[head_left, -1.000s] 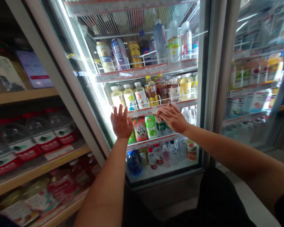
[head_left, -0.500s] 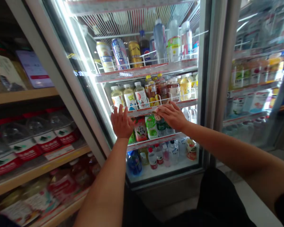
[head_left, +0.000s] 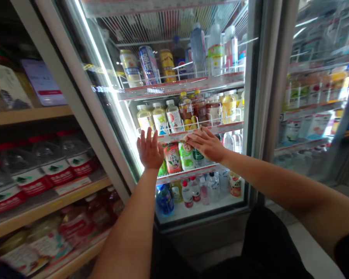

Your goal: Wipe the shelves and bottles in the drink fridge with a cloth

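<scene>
My left hand [head_left: 150, 150] is raised in front of the glass door [head_left: 174, 221] of a lit drinks fridge, fingers spread and holding nothing. To its right, my right hand [head_left: 208, 145] lies fairly flat against the glass, its fingers close together. A small crumpled, pinkish-brown cloth [head_left: 187, 146] shows under its fingertips, mostly hidden by the hand. Behind the glass, near my hands, are a red carton [head_left: 172, 159], a green-and-white carton [head_left: 186, 157] and several bottles with white caps, such as a pale juice bottle [head_left: 159, 118].
Fridge shelves hold cans [head_left: 148, 66] and bottles [head_left: 228, 106]. On the left, a wooden shelf [head_left: 55, 199] carries large red-labelled bottles [head_left: 56, 170]; a lit phone-like screen [head_left: 45, 83] stands above. A metal door frame [head_left: 269, 97] and another fridge section are at right.
My right hand has slid a little left across the glass, with the cloth under its fingertips. My left hand stays nearly in place. The view has barely shifted.
</scene>
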`<state>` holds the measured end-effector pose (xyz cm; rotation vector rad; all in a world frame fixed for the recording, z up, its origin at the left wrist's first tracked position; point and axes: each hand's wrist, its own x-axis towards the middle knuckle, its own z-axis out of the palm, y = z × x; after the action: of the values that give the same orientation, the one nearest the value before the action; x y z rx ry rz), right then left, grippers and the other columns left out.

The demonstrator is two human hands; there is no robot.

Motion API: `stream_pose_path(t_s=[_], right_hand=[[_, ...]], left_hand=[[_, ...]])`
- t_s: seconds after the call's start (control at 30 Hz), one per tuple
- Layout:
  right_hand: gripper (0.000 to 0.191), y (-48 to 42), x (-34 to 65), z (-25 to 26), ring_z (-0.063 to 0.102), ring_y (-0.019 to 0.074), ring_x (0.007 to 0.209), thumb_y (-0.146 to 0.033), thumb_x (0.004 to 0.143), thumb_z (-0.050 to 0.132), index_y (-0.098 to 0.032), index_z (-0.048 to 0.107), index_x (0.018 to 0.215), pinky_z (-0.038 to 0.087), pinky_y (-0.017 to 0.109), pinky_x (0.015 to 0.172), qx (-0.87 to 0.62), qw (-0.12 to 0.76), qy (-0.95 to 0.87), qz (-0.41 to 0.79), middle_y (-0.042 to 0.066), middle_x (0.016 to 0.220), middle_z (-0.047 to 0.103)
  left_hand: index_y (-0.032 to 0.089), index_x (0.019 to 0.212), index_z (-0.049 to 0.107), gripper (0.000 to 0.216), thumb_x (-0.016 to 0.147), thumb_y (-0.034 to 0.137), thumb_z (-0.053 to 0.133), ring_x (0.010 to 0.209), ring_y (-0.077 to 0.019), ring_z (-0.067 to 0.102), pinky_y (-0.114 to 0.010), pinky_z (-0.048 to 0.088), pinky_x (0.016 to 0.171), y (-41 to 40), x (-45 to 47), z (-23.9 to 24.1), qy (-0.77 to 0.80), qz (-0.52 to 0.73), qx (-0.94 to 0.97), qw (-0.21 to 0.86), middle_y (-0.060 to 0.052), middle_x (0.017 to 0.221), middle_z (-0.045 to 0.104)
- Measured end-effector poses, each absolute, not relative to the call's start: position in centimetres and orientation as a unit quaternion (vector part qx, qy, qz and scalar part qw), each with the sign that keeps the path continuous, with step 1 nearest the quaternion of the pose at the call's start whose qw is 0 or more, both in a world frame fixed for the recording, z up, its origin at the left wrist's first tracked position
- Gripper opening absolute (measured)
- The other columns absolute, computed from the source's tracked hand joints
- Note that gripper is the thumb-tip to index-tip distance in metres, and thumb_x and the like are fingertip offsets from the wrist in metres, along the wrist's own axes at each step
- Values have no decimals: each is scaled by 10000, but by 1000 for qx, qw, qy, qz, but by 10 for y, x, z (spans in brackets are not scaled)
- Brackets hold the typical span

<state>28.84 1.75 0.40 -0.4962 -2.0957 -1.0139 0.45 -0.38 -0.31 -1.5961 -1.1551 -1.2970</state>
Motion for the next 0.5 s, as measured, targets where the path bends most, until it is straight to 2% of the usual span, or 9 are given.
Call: stream_pose_path(t_s=[0.1, 0.33, 0.5], right_hand=[[469, 18, 293, 1, 528, 206, 1323, -189, 1010, 479, -291, 527, 1465, 284, 460, 1246, -167, 350, -831, -399, 6, 1401, 642], [444, 18, 296, 12, 550, 212, 1287, -196, 1005, 492, -281, 566, 1435, 233, 464, 1273, -200, 392, -808, -391, 12, 1383, 655], [524, 19, 298, 13, 518, 221, 1326, -171, 992, 504, -330, 498, 1491, 228, 476, 1270, -218, 407, -812, -358, -5, 1416, 629]], left_hand=[[212, 1480, 509, 509, 991, 314, 414, 1566, -234, 194, -484, 124, 1285, -3, 4, -4, -453, -509, -626, 380, -84, 1590, 436], [197, 1475, 514, 506, 994, 318, 413, 1563, -248, 209, -492, 126, 1284, -3, 5, -3, -454, -511, -625, 377, -100, 1587, 440], [202, 1470, 520, 501, 996, 319, 407, 1560, -236, 217, -484, 137, 1283, -5, 6, -3, -453, -511, -621, 386, -97, 1572, 463]])
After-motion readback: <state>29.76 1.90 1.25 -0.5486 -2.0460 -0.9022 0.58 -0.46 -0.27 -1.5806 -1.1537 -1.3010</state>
